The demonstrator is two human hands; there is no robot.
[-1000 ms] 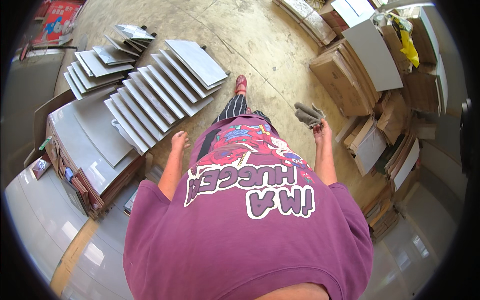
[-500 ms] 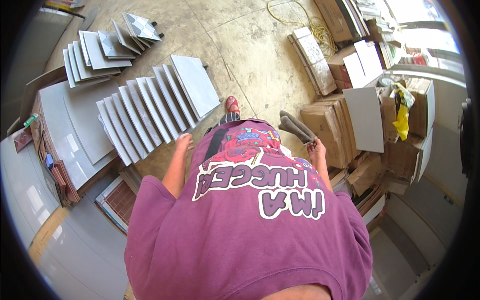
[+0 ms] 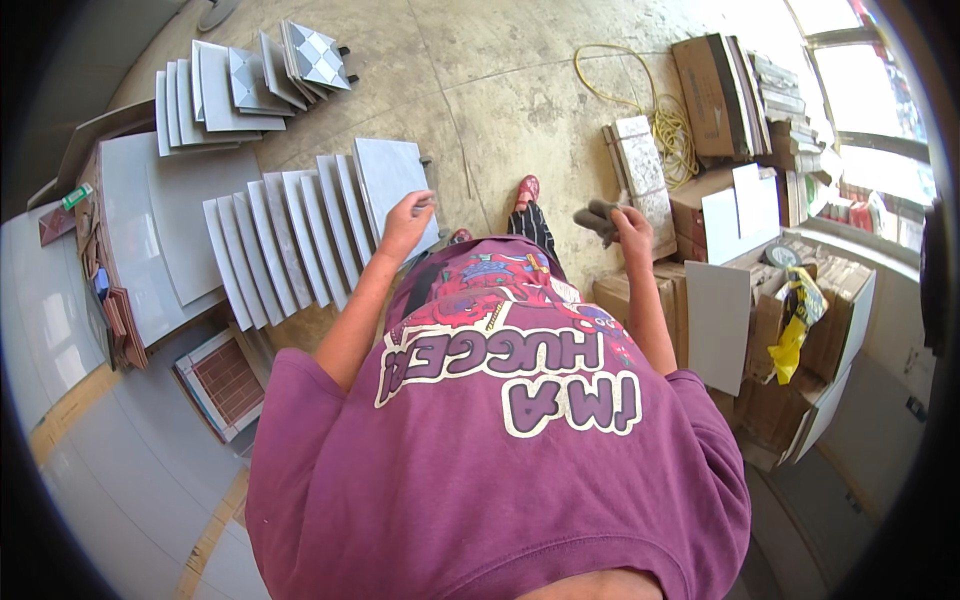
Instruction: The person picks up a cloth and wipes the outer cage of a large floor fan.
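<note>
My right hand [image 3: 632,233] is closed around one end of a limp dark-grey cloth bundle [image 3: 600,222], perhaps a pair of work gloves. It hangs in the air in front of my body, on the right. My left hand [image 3: 408,222] is raised with its fingers curled in and nothing visible in them. Behind it, in this view, stands the front panel [image 3: 385,180] of a row of upright light-grey tiles [image 3: 300,235]. Whether the hand touches that panel I cannot tell.
A second row of tile panels [image 3: 215,95] stands farther left. Cardboard boxes [image 3: 640,295], a white board [image 3: 715,325] and yellow plastic [image 3: 790,345] are at right. A coiled yellow hose [image 3: 672,145] lies on the concrete floor [image 3: 500,90] beside a wrapped long package [image 3: 640,170].
Both hands have risen and moved forward, the right carrying the grey cloth bundle. My left fingers have curled in. A foot has stepped forward, and the surroundings have shifted in view.
</note>
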